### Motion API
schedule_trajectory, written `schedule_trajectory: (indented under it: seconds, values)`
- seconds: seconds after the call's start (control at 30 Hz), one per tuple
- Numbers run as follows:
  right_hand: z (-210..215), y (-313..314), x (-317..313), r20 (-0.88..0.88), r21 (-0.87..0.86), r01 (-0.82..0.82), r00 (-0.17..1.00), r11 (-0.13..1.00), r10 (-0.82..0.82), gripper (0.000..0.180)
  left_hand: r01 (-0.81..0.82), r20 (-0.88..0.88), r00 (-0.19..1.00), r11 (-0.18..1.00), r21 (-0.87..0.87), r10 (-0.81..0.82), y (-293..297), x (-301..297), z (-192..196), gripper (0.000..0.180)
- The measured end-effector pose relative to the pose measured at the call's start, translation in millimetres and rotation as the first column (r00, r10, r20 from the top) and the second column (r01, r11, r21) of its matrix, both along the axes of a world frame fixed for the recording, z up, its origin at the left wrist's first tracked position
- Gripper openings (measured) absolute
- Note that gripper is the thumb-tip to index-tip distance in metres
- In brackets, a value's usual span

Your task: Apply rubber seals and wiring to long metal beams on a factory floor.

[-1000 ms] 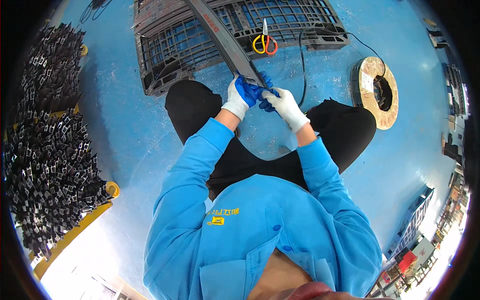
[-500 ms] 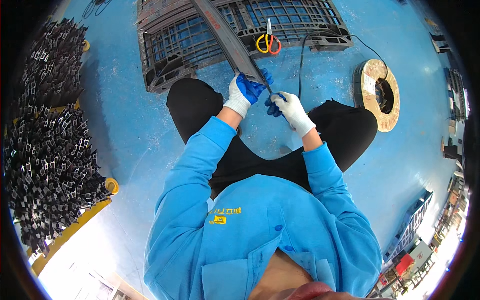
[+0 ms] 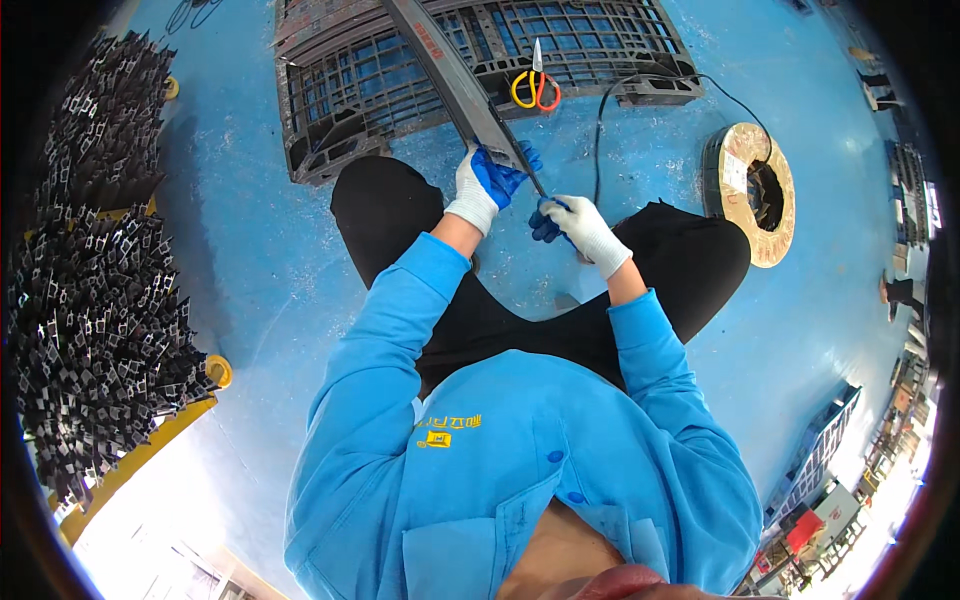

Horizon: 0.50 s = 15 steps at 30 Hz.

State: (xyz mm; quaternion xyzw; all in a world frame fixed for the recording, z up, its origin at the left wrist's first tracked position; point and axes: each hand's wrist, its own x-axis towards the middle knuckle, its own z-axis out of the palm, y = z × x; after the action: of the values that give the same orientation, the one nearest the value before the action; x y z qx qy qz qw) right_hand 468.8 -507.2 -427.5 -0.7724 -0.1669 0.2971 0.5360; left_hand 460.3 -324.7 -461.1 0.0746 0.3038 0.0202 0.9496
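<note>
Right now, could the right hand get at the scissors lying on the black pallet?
Probably yes, with a stretch. The right hand is pinching a thin black cable, so it would have to let go first. The scissors lie uncovered on the pallet, just beyond the long metal profile.

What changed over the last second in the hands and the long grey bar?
The right hand came off the end of the grey bar and drew back toward the body, pulling the thin black cord along. The left hand kept its grip on the bar's end. Scissors, pallet and spool unmoved.
</note>
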Motion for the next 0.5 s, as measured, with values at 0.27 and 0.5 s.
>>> schedule_trajectory:
  seconds: [0.27,0.5]
  values:
    - [34,24,2,-0.103,0.001,0.080,0.991,0.997,-0.079,0.027,0.038,0.092,0.995,0.996,-0.075,-0.031,5,-3,2,0.044]
    - [36,23,10,-0.085,-0.077,0.118,0.989,0.990,-0.125,0.031,0.055,0.001,0.999,0.998,0.036,-0.055,-3,1,18,0.043]
